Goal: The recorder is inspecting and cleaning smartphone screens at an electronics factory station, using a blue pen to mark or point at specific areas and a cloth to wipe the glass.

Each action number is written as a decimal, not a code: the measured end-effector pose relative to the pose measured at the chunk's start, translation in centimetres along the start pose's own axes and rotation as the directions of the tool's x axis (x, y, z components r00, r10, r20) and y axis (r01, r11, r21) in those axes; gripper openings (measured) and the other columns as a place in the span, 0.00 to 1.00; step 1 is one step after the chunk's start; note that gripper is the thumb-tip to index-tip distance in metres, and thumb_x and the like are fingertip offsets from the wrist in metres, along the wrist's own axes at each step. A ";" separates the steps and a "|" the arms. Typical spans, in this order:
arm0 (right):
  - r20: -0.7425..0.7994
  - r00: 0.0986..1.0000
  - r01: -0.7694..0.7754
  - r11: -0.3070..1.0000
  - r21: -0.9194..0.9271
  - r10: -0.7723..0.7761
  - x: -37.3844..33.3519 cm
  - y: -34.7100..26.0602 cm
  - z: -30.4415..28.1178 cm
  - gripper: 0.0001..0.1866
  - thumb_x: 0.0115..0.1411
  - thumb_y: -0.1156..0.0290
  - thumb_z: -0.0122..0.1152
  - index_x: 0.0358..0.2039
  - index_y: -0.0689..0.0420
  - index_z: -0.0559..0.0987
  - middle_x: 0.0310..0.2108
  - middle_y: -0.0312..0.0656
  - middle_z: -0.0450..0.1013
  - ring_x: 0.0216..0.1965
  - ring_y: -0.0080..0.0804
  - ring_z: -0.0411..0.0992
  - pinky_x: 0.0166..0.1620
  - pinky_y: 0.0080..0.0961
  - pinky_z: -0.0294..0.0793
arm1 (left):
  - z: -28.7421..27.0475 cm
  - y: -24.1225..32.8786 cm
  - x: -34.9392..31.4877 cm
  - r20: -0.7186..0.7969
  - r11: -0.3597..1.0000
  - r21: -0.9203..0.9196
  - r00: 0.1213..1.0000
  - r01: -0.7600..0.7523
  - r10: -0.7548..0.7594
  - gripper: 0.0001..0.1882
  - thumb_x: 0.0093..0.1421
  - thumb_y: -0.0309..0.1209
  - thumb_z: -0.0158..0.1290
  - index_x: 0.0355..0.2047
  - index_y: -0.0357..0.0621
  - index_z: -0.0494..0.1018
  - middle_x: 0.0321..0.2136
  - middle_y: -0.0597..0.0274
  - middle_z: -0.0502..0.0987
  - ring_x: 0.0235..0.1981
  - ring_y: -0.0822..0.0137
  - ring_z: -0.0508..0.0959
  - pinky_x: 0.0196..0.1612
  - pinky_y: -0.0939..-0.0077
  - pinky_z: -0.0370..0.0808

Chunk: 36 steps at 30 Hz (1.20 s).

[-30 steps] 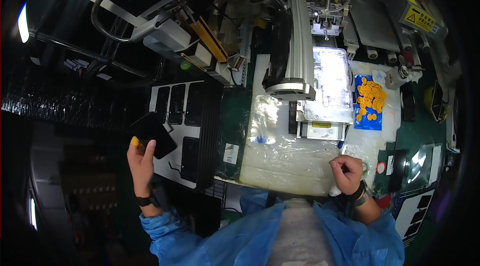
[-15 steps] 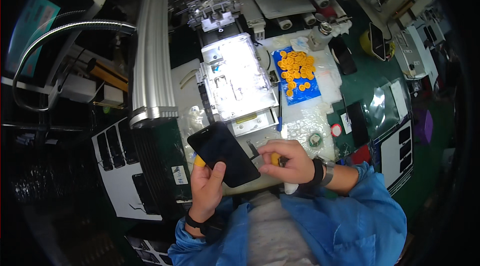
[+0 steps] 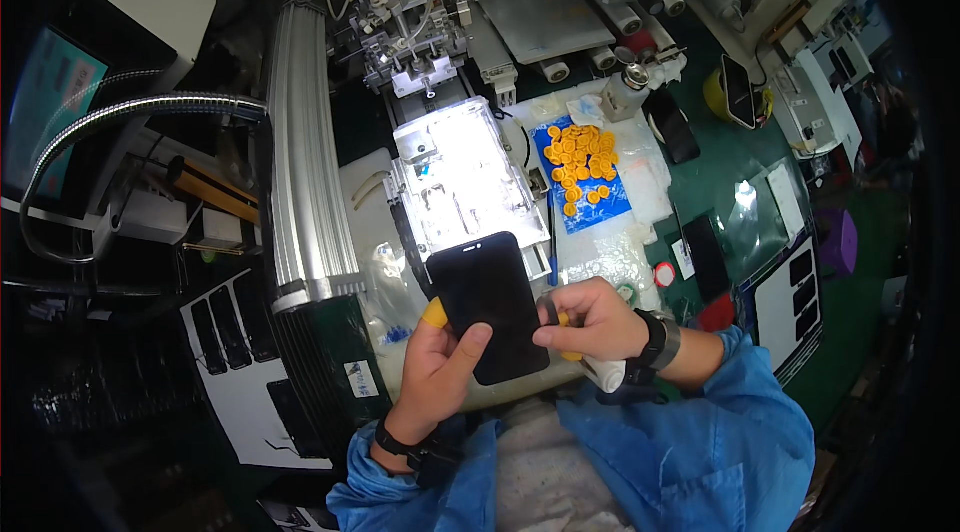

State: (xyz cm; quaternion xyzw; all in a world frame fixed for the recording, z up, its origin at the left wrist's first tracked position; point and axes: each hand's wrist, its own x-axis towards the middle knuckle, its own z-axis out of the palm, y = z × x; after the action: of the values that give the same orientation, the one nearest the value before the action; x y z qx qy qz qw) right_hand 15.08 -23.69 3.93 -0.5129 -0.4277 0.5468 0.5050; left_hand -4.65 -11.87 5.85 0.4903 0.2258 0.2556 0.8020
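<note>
Head view: my left hand [image 3: 440, 372] pinches a black panel [image 3: 492, 300]; my right hand [image 3: 604, 326], fingers curled together, apparently works its edge, likely needing steadiness next.

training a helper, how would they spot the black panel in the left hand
Find the brightly lit plate. Just below it in view, the left hand holds the black panel, a rounded rectangle. Unlike the dark rectangles on the white tray, it is in hand.

The green counter [image 3: 722, 170] bears a pale, plastic-covered mat [image 3: 590, 257], a dark phone-like slab [image 3: 674, 128] beside it, a long black panel [image 3: 708, 257], a small red-and-white disc [image 3: 664, 275] and a glossy clear sheet [image 3: 745, 220].
</note>
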 end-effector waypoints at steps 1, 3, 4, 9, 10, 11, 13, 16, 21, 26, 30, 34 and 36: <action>-0.038 0.998 -0.049 0.989 0.140 0.054 0.1 -0.3 -0.1 0.07 0.62 0.72 0.68 0.34 0.62 0.80 0.22 0.27 0.72 0.25 0.09 0.66 0.28 0.14 0.65 | -0.2 0.4 0.4 0.007 1.000 -0.001 1.000 -0.004 0.004 0.24 0.68 0.21 0.50 0.63 0.35 0.61 0.57 0.56 0.72 0.56 0.68 0.73 0.60 0.71 0.69; -0.066 0.987 -0.116 0.938 0.325 0.146 0.5 -1.5 -0.9 0.05 0.62 0.74 0.67 0.33 0.61 0.79 0.24 0.27 0.73 0.26 0.08 0.67 0.28 0.12 0.64 | -1.2 1.3 1.7 0.035 0.996 0.085 0.999 -0.008 0.006 0.25 0.67 0.21 0.52 0.63 0.37 0.61 0.54 0.56 0.74 0.51 0.69 0.76 0.54 0.74 0.72; -0.075 0.988 -0.108 0.942 0.319 0.138 1.2 -1.8 -1.7 0.05 0.62 0.74 0.67 0.33 0.61 0.79 0.24 0.27 0.73 0.26 0.08 0.67 0.28 0.12 0.64 | -1.8 1.6 2.6 0.046 0.996 0.084 0.999 -0.016 0.012 0.25 0.67 0.21 0.52 0.63 0.37 0.61 0.54 0.56 0.74 0.51 0.69 0.76 0.54 0.74 0.72; -0.252 0.955 -0.119 0.982 0.148 0.154 5.3 -1.4 -5.5 0.09 0.63 0.68 0.66 0.28 0.58 0.78 0.20 0.23 0.68 0.22 0.06 0.59 0.25 0.13 0.57 | -3.0 3.6 8.0 0.135 0.547 0.748 0.894 -0.376 0.428 0.27 0.59 0.28 0.61 0.58 0.37 0.68 0.50 0.51 0.75 0.48 0.59 0.76 0.54 0.67 0.73; -0.277 0.949 -0.125 0.985 0.117 0.153 6.2 -0.9 -6.1 0.09 0.63 0.68 0.66 0.28 0.58 0.78 0.20 0.23 0.68 0.22 0.07 0.59 0.25 0.14 0.57 | -2.9 4.3 9.1 0.365 0.201 0.850 0.819 -0.488 0.444 0.29 0.56 0.28 0.64 0.57 0.36 0.69 0.52 0.47 0.74 0.52 0.52 0.75 0.58 0.61 0.71; -0.279 0.950 -0.114 0.987 0.111 0.141 7.0 -0.8 -6.3 0.09 0.63 0.68 0.66 0.28 0.58 0.78 0.20 0.23 0.68 0.22 0.07 0.59 0.25 0.14 0.57 | -2.5 4.9 9.9 0.401 0.192 0.858 0.856 -0.476 0.327 0.33 0.50 0.31 0.68 0.56 0.35 0.71 0.57 0.42 0.70 0.60 0.43 0.69 0.64 0.55 0.64; -0.245 0.962 -0.094 0.989 0.118 0.121 8.4 -0.5 -6.6 0.11 0.64 0.66 0.65 0.27 0.58 0.78 0.20 0.23 0.67 0.22 0.07 0.59 0.24 0.14 0.57 | -2.1 4.9 11.5 0.507 0.112 0.830 0.823 -0.546 0.257 0.37 0.49 0.38 0.69 0.57 0.36 0.70 0.59 0.41 0.69 0.60 0.43 0.69 0.63 0.53 0.63; -0.260 0.954 -0.138 0.989 0.059 0.148 10.4 -0.4 -7.4 0.14 0.65 0.64 0.64 0.26 0.59 0.78 0.20 0.23 0.67 0.23 0.08 0.58 0.24 0.15 0.57 | -2.3 4.7 13.4 0.567 0.072 0.799 0.788 -0.597 0.242 0.41 0.47 0.45 0.70 0.57 0.35 0.70 0.58 0.39 0.70 0.60 0.42 0.69 0.63 0.48 0.62; -0.219 0.956 -0.184 0.980 0.079 0.197 12.0 -0.8 -8.1 0.16 0.64 0.62 0.64 0.24 0.60 0.78 0.19 0.23 0.64 0.22 0.09 0.57 0.23 0.17 0.56 | -3.4 4.3 14.9 0.585 0.014 0.797 0.776 -0.604 0.236 0.46 0.44 0.52 0.69 0.57 0.32 0.70 0.58 0.38 0.70 0.59 0.43 0.70 0.64 0.43 0.59; -0.205 0.954 -0.231 0.972 -0.046 0.217 12.0 -1.4 -8.7 0.16 0.65 0.63 0.64 0.25 0.60 0.76 0.18 0.24 0.65 0.21 0.10 0.58 0.22 0.18 0.56 | -3.7 4.6 15.6 0.564 0.012 0.814 0.794 -0.581 0.227 0.45 0.43 0.54 0.69 0.55 0.33 0.72 0.56 0.38 0.73 0.58 0.44 0.72 0.65 0.42 0.57; -0.383 0.905 -0.121 0.974 0.191 0.188 10.9 -0.6 -7.5 0.12 0.64 0.65 0.66 0.30 0.59 0.75 0.20 0.25 0.68 0.21 0.10 0.61 0.23 0.16 0.58 | -3.6 4.5 15.5 0.562 -0.007 0.820 0.802 -0.572 0.202 0.45 0.43 0.54 0.69 0.54 0.33 0.73 0.55 0.39 0.73 0.58 0.45 0.72 0.66 0.43 0.57; -0.261 0.947 -0.127 0.963 0.237 0.189 8.8 0.7 -7.1 0.09 0.63 0.70 0.67 0.35 0.56 0.74 0.22 0.26 0.72 0.22 0.08 0.64 0.24 0.12 0.58 | -4.0 4.3 15.6 0.558 -0.038 0.825 0.804 -0.563 0.205 0.46 0.42 0.54 0.70 0.55 0.35 0.73 0.57 0.44 0.74 0.59 0.50 0.73 0.67 0.45 0.57; -0.175 0.976 -0.107 0.983 0.147 0.132 8.4 0.8 -6.7 0.10 0.62 0.71 0.68 0.32 0.55 0.72 0.21 0.26 0.71 0.22 0.08 0.62 0.24 0.13 0.57 | -4.1 4.1 15.6 0.554 -0.015 0.827 0.810 -0.562 0.194 0.46 0.42 0.54 0.70 0.56 0.35 0.73 0.57 0.44 0.74 0.60 0.50 0.73 0.67 0.45 0.56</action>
State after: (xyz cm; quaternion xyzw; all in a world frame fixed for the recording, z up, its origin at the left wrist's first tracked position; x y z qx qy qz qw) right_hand 21.95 -15.82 1.37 -0.5503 -0.3090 0.5545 0.5425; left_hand 4.05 2.37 6.04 0.9621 0.0761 0.1793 0.1906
